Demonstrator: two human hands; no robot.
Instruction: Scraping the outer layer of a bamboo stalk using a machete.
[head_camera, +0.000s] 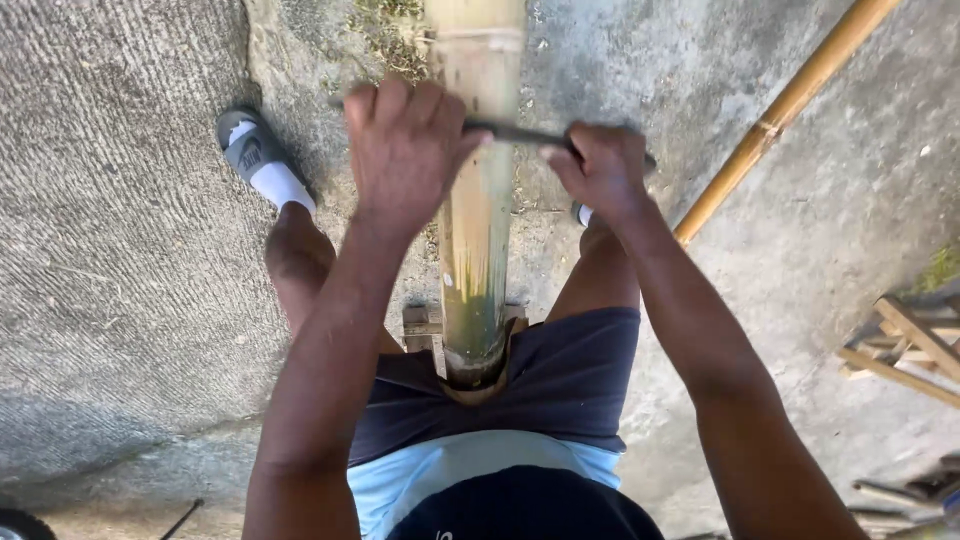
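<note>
Both fists, left hand (400, 150) and right hand (600, 168), clenched on dark blade (515, 132) ends across stiff, heavy-looking, likely slick bamboo pole (478, 250).

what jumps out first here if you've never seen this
A thick bamboo pole runs up the middle between the person's legs. Both hands grip a dark blade laid across it, left hand and right hand either side. A thinner bamboo stick lies on the concrete at upper right.

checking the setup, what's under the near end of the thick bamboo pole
A wooden support shows on both sides beneath the thick bamboo pole, which ends against the person's shorts. How the support is built underneath is hidden by the pole and legs.
</note>
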